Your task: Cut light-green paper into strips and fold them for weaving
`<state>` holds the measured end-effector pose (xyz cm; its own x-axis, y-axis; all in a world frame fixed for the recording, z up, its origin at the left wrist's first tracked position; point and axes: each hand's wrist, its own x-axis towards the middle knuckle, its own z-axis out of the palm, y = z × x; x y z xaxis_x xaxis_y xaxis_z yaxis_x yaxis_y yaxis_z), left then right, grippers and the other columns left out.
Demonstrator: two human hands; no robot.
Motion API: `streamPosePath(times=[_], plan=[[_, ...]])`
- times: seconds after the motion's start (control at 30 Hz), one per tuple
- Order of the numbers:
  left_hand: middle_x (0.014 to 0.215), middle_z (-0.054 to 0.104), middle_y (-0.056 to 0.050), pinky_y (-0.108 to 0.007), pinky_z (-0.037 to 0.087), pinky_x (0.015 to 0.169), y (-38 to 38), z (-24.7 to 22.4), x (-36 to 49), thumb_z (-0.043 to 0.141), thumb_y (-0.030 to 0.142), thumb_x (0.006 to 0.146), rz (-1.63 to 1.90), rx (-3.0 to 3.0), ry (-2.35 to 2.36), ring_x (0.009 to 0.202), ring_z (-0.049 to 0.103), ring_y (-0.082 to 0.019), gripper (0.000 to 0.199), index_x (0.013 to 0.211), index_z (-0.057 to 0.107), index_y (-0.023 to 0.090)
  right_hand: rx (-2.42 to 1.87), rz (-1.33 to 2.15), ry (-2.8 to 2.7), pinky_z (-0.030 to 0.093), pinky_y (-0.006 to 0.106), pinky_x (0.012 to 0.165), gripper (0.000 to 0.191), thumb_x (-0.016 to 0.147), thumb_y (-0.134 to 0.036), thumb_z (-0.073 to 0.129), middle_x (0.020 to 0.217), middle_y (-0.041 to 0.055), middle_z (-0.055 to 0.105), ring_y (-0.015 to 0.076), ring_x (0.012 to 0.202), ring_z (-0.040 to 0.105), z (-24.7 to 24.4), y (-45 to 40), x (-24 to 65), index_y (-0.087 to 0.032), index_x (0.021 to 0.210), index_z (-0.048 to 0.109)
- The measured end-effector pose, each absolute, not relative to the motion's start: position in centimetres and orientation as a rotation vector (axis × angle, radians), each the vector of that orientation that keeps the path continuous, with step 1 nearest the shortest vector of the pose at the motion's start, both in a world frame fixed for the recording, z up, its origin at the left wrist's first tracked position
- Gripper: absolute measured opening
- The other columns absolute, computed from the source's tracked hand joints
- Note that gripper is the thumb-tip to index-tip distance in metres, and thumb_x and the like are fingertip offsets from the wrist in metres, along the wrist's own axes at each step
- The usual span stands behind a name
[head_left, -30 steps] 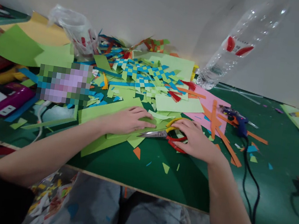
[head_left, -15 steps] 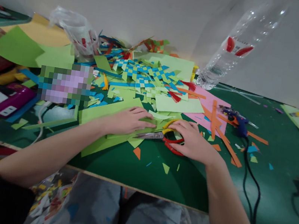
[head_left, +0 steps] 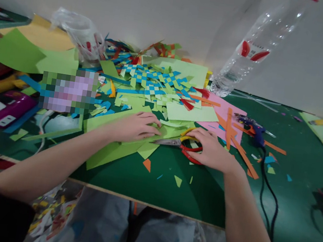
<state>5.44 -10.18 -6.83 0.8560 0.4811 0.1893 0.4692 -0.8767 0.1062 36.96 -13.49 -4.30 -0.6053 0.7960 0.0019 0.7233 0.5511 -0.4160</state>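
2 bare hands work close together over the green tabletop [head_left: 168, 195]. Left hand [head_left: 134, 127] lies palm down on the green paper sheets [head_left: 103, 155], its fingers stretched out and a little bent, slightly apart from each other; they seem to press on the sheets, and whether they also pinch some edge, I cannot tell. Right hand [head_left: 213, 149] has its fingers curled around the handles of the scissors [head_left: 180, 142], of which 1 handle is yellow and 1 is red. These scissors point toward the left hand, with the tips over the green sheets, just beside its fingers. The blades look almost together, and I cannot tell if paper is between them. Nearer to the front edge, an orange scrap [head_left: 147, 164] and a small green scrap [head_left: 178, 181] lie on the tabletop. Behind the hands there is a pale green sheet [head_left: 191, 113], and beyond it a heap of blue and green woven paper pieces [head_left: 152, 80]. To the right of this heap, orange strips [head_left: 228, 127] lie partly on a pink sheet [head_left: 239, 110], near a dark blue glue gun [head_left: 255, 132]. At the back, a clear bottle [head_left: 240, 64] stands near the wall [head_left: 172, 12].
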Motion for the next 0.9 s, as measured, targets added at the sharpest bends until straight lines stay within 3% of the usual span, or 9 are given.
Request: streamPosePath(times=[0.23, 0.5, 0.9], plan=[[0.145, 0.048, -0.007, -0.042, 0.029, 0.114, -10.6, -7.0, 5.7, 0.038, 0.026, 0.105, 0.135, 2.917, 0.844, 0.137, 0.037, -0.026, 0.041, 0.143, 0.052, 0.029, -1.338, 0.568, -2.55, 0.035, 0.053, 0.107, 0.035, 0.082, -0.036, 0.063, 0.127, 0.0081, 0.064, 0.0311, 0.126, 0.055, -4.2, -13.5, 37.3, -0.025, 0.115, 0.062], [0.146, 0.045, -0.009, -0.045, 0.032, 0.112, -11.0, -7.8, 6.5, 0.039, 0.01, 0.099, 0.171, 2.937, 0.917, 0.138, 0.035, -0.027, 0.048, 0.141, 0.053, 0.029, -1.296, 0.57, -2.586, 0.037, 0.051, 0.104, 0.035, 0.082, -0.034, 0.064, 0.126, 0.0075, 0.064, 0.0298, 0.124, 0.056, -4.3, -13.5, 36.9, -0.025, 0.117, 0.06], [0.147, 0.043, -0.008, -0.049, 0.034, 0.111, -10.9, -7.9, 6.4, 0.04, 0.013, 0.1, 0.145, 2.89, 0.966, 0.137, 0.035, -0.029, 0.051, 0.144, 0.05, 0.038, -1.258, 0.507, -2.594, 0.036, 0.053, 0.105, 0.038, 0.083, -0.033, 0.065, 0.127, 0.009, 0.064, 0.031, 0.124, 0.055, -4.6, -13.4, 37.1, -0.025, 0.12, 0.062]])
